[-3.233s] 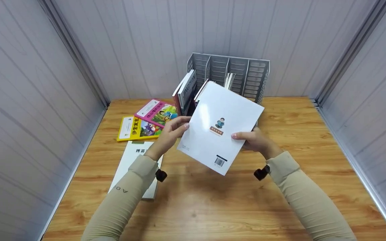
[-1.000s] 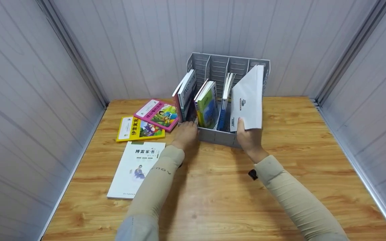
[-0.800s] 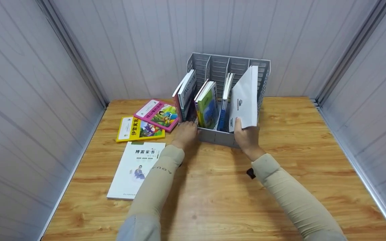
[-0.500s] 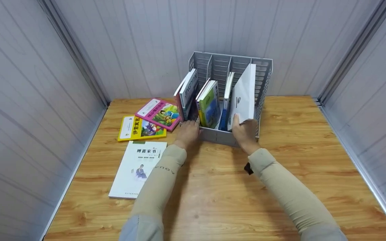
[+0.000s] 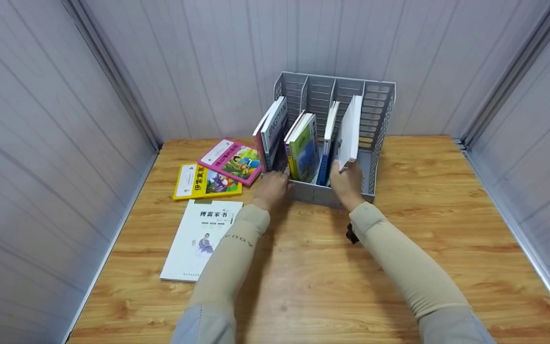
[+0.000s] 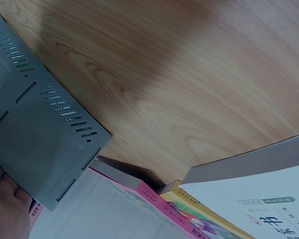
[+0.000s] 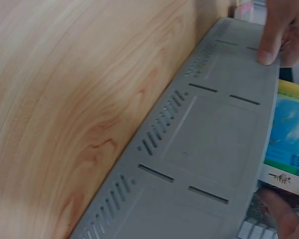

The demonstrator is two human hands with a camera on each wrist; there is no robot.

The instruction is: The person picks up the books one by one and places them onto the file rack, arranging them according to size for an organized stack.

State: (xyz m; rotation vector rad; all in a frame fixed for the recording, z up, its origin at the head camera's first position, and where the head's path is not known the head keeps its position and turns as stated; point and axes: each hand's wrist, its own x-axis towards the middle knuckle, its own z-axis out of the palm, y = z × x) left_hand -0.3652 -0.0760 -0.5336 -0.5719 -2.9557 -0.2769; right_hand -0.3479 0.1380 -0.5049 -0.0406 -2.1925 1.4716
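Note:
A grey slotted file organizer [image 5: 313, 193] with upright dividers stands near the back wall. My left hand [image 5: 271, 188] grips its front left corner; in the right wrist view the thumb of the left hand [image 7: 284, 42] lies on the front wall [image 7: 209, 134], fingers curled over the rim. My right hand [image 5: 346, 184] pinches the lower front edge of a large white book [image 5: 350, 131], thumb on its left side. Upright inside the organizer, the book stands close beside thin blue-spined books [image 5: 323, 167]. Its lower end is hidden by the hand.
Left of these, a green-covered book [image 5: 303, 150] and a grey-white book [image 5: 275, 124] stand in other compartments. Flat on the wooden table [image 5: 303, 286] lie a pink book [image 5: 227, 155], a yellow book [image 5: 186, 184] and a white book [image 5: 194, 243]. Panel walls enclose three sides.
The white book, earlier held in both hands above the table, has gone into the organizer in my right hand and shifted left and down. My left hand has moved to the organizer's corner.

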